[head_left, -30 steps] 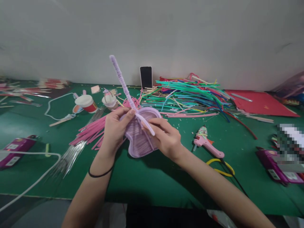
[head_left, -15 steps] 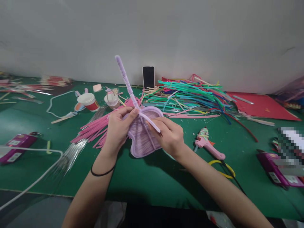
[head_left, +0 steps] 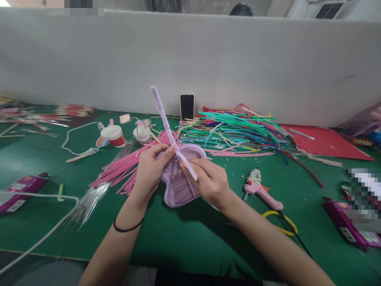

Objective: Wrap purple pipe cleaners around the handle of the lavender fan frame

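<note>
A lilac fan-shaped pipe-cleaner piece (head_left: 177,194) is held above the table, its wrapped stem (head_left: 160,109) pointing up and slightly left. My left hand (head_left: 149,169) pinches the piece where the stem meets the body, thumb on top. From that join a loose pipe-cleaner end (head_left: 192,172) slants down to the right. My right hand (head_left: 213,180) is closed at the body's right side, its fingers pressed around this end. Its fingertips are partly hidden behind the strip. Pink pipe cleaners (head_left: 119,171) lie behind and left of my left hand.
A pink glue gun (head_left: 263,194) lies to the right near a yellow ring (head_left: 279,222). Purple devices (head_left: 22,192) sit at both sides. Behind are a paper cup (head_left: 114,136), a phone (head_left: 187,106), coloured pipe cleaners (head_left: 238,123) and red sheets (head_left: 330,143).
The view has tilted up, showing more above the partition. The loose pipe-cleaner end has shifted slightly left and points more steeply down. Both hands keep their grip.
</note>
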